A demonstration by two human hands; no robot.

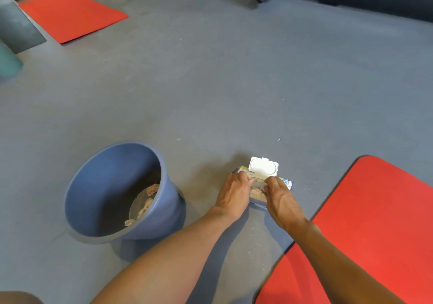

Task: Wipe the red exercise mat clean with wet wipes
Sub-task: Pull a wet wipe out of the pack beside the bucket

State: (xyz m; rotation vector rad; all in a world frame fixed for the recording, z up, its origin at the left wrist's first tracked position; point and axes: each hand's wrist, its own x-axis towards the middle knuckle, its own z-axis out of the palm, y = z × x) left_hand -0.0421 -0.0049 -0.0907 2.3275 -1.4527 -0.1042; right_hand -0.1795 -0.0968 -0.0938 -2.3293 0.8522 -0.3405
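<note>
The flat red foam exercise mat [375,233] lies just right of both hands. The left hand [232,196] holds down the soft blue-and-white pack of wet wipes [257,186], its white flip lid [263,167] up. The right hand [281,198] pinches a wipe at the opening. Left of the hands, a round blue plastic bucket [105,186] holds crumpled wipes [147,200]. A second red mat [70,14] lies far off.

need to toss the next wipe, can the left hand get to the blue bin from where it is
Probably yes: the blue bin stands open-topped just left of the left hand, with only bare floor between them. The hand is now on the wipes pack.
</note>
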